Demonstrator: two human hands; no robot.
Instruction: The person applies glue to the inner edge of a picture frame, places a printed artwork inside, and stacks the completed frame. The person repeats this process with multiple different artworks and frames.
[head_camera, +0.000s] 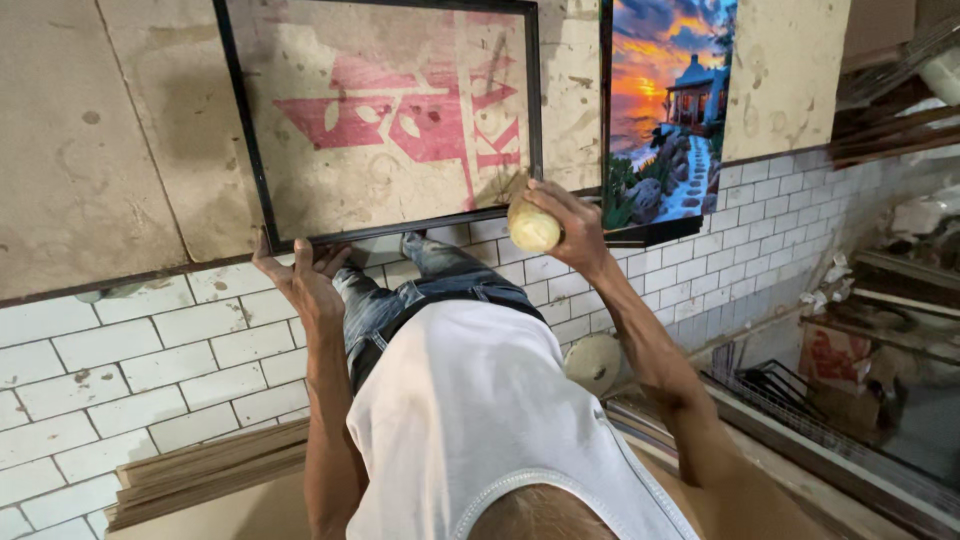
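A thin black picture frame (532, 110) holds a brown backing board with red printed shapes (400, 115) and rests against a beige surface. My left hand (300, 278) grips the frame's lower left corner from beneath, fingers curled on the edge. My right hand (570, 225) is closed on a tool with a round pale wooden handle (532, 228), held at the frame's lower right corner. I cannot see the tool's tip. My white vest and blue jeans fill the middle of the view below the frame.
A colourful print of a sunset and a house (668, 100) stands just right of the frame. White tiles (120, 370) run below. Stacked flat boards (210, 470) lie at lower left, a pale round object (593, 362) by my right forearm, and cluttered frames and mouldings (880, 330) at right.
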